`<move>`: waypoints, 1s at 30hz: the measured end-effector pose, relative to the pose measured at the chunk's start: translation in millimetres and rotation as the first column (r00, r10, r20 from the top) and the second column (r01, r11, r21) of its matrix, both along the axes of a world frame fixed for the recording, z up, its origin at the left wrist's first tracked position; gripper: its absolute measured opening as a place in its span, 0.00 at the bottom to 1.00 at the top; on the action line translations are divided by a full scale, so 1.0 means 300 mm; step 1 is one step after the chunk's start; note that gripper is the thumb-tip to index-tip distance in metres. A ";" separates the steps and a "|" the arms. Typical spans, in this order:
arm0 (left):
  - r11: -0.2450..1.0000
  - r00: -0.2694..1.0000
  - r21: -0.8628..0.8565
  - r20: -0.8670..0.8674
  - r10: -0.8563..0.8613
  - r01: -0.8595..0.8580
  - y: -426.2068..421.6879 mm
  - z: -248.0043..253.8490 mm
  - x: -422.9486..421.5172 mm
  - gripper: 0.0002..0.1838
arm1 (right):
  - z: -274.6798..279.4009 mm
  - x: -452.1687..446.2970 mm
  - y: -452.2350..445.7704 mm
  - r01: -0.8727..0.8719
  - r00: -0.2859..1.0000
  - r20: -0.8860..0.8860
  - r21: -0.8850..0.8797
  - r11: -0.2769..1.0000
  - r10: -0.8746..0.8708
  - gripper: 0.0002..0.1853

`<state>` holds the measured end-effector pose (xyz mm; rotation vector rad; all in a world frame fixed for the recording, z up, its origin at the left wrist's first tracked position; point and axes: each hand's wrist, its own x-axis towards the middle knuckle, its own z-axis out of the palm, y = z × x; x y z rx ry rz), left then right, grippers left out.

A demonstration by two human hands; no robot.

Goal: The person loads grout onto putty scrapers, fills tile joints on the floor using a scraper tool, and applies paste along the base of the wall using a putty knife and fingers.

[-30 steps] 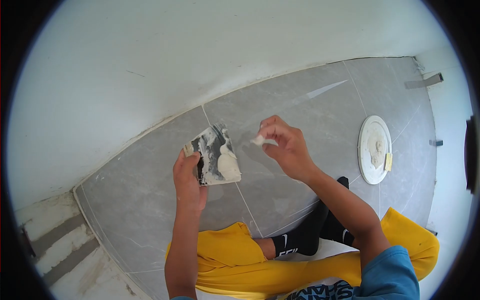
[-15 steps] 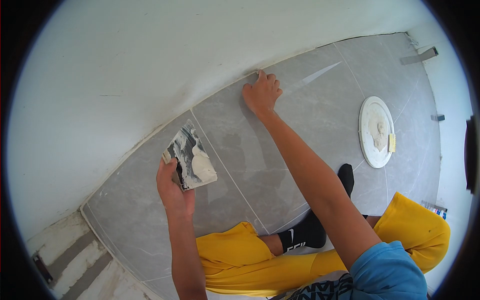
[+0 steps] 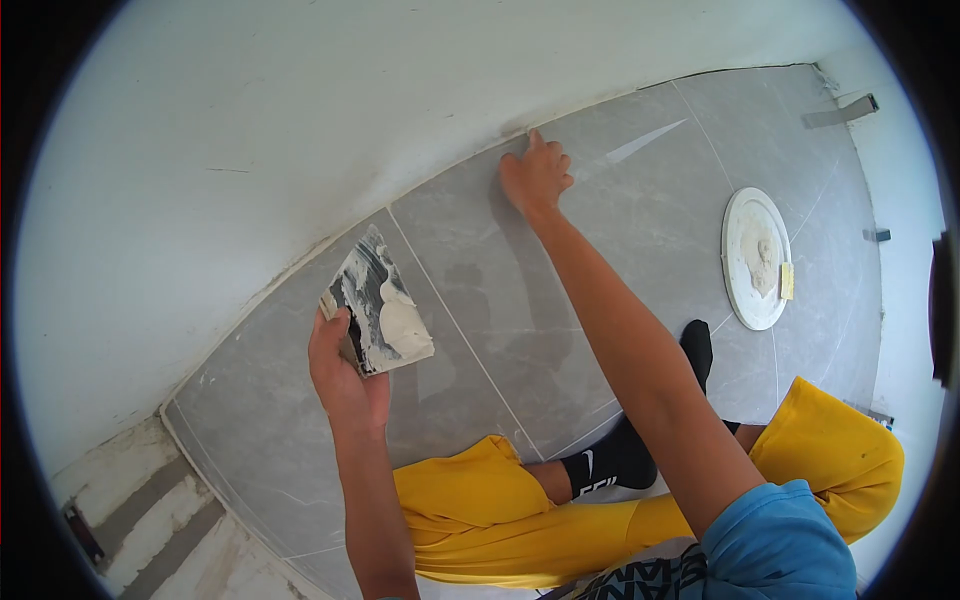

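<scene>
My left hand (image 3: 343, 370) is closed round the near end of a broad putty knife (image 3: 370, 290). Its dark blade is smeared with white paste, and a thick lump of the paste (image 3: 405, 330) sits on the right side. My right hand (image 3: 537, 180) reaches to the joint where the white wall (image 3: 330, 110) meets the grey tiled floor (image 3: 480, 290). Its index finger is stretched out with the tip at that joint, the thumb stands apart, and the other fingers are curled. No tool shows in the right hand.
A round white lid (image 3: 735, 265) with dried paste lies on the tiles at the right, a yellow label on its edge. My legs in yellow trousers (image 3: 560, 540) and black socks (image 3: 610, 465) rest across the floor. A rough, stained strip (image 3: 150, 510) borders the lower left.
My right hand has slid slightly right and farther away along the joint. The putty knife in my left hand has barely shifted, and the whole view has moved a little.
</scene>
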<state>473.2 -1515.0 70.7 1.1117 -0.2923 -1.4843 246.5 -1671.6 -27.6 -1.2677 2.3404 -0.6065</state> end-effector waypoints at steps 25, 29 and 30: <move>0.955 0.921 0.114 -0.319 -0.226 0.274 0.003 -0.063 -0.009 0.20 | 0.396 0.086 0.459 -0.812 0.364 0.065 -0.467 0.351 0.929 0.40; 0.955 0.931 0.109 -0.277 -0.238 0.276 0.009 -0.031 -0.023 0.20 | 0.414 -0.022 0.437 -0.890 0.280 -0.207 -0.421 0.173 0.937 0.40; 0.954 0.926 0.105 -0.291 -0.241 0.281 0.004 -0.032 -0.018 0.19 | 0.425 -0.045 0.425 -0.891 0.278 -0.202 -0.421 0.173 0.939 0.39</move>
